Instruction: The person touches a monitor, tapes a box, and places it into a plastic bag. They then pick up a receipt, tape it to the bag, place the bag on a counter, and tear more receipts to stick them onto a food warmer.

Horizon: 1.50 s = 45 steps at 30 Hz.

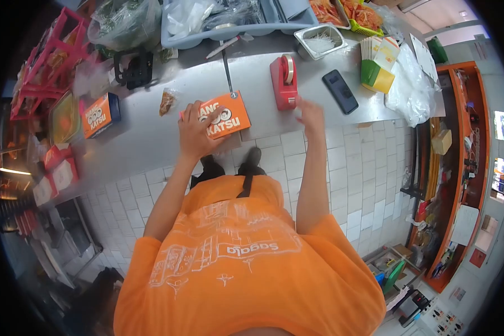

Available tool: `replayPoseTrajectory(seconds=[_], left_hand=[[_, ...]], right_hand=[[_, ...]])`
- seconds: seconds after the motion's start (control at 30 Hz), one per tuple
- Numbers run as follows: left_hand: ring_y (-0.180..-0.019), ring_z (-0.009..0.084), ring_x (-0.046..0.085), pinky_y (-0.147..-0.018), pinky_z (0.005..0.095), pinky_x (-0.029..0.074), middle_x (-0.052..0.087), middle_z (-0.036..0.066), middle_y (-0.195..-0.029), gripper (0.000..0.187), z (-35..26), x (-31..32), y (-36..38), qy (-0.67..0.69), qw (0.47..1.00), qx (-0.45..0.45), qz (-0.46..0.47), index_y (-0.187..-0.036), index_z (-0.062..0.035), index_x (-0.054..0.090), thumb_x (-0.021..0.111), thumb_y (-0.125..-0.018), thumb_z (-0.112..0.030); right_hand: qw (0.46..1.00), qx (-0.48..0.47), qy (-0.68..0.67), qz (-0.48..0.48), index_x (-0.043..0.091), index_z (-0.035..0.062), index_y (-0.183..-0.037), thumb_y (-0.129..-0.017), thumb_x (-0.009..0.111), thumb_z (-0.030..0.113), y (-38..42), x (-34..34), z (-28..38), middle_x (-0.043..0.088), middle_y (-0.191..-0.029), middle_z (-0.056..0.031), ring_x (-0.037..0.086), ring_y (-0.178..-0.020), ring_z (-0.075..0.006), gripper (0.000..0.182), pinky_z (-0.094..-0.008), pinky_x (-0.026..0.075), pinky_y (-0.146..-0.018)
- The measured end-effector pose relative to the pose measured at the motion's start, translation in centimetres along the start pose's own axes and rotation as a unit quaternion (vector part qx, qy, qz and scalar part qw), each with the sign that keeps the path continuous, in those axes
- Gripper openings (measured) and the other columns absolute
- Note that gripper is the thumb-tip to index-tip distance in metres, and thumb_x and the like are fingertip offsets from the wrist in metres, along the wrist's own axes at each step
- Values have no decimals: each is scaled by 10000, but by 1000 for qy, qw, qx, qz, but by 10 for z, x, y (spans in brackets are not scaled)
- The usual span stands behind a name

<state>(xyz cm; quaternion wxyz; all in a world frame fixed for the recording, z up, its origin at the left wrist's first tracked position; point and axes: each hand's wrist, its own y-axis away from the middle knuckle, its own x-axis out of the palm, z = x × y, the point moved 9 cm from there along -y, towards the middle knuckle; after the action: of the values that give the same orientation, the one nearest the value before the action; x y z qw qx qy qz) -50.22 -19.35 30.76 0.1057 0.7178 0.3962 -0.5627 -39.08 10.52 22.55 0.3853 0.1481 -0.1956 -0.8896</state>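
My left hand [196, 133] lies over the left side of an orange takeaway box [229, 116] with white lettering, its fingers gripping the top and edge. The box sits at the near edge of the steel counter. My right hand [312, 116] is at the front end of a red tape dispenser [284, 84], fingers bent toward the cutter. Whether tape is between those fingertips is too small to make out. A roll of tape [288, 68] sits in the dispenser. Right of it lies a dark smartphone [340, 91].
Another orange box [101, 116] stands left, near a pink rack [47, 64]. A small food packet [167, 102] lies behind my left hand. Along the back are a blue-grey tray [238, 35] and a metal container [320, 42]. Folded cartons [378, 64] and plastic bags [413, 84] are at right.
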Motion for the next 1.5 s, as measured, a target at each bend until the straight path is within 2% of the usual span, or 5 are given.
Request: replayPoseTrajectory(seconds=[0.37,0.67,0.93,1.13,1.5], left_hand=[[-1210,328,453,-901,496,398,485,119,-1298,750,7,2,4,4,999,-40,-27,-1288,-324,632,854,-585,-463],[-1230,311,449,-935,503,379,488,111,-1301,745,16,3,5,0,998,-62,-24,-1298,-346,622,840,-602,-495],[-1256,336,424,-972,528,338,473,134,-1332,800,18,1,8,-28,998,-58,11,-1384,-334,539,791,-657,-555],[-1285,332,406,-991,546,317,468,142,-1349,833,25,4,10,20,997,-73,-27,-1450,-252,459,721,-723,-564],[-1407,329,311,-1109,572,215,435,78,-1448,597,95,-52,34,145,980,-123,-54,-1393,-193,491,669,-836,-312]], right_hand=[[991,-108,-77,15,701,-16,-1009,-992,604,262,-4,-13,-63,684,-921,-16,596,-836,-85,294,-250,497,-674],[893,-1,420,-161,770,94,-828,-903,622,353,31,-30,-23,714,-750,-144,683,-696,-274,308,-368,509,-665],[967,-67,196,149,762,30,-802,-888,720,424,85,169,-51,636,-623,-5,442,-538,-63,405,-277,402,-485],[852,-301,427,48,727,52,-684,-755,749,532,62,153,-44,657,-665,-190,655,-647,-376,485,-449,501,-585],[911,-123,367,140,711,-11,-791,-889,691,374,101,106,-40,664,-637,-109,623,-593,-193,398,-340,483,-614]])
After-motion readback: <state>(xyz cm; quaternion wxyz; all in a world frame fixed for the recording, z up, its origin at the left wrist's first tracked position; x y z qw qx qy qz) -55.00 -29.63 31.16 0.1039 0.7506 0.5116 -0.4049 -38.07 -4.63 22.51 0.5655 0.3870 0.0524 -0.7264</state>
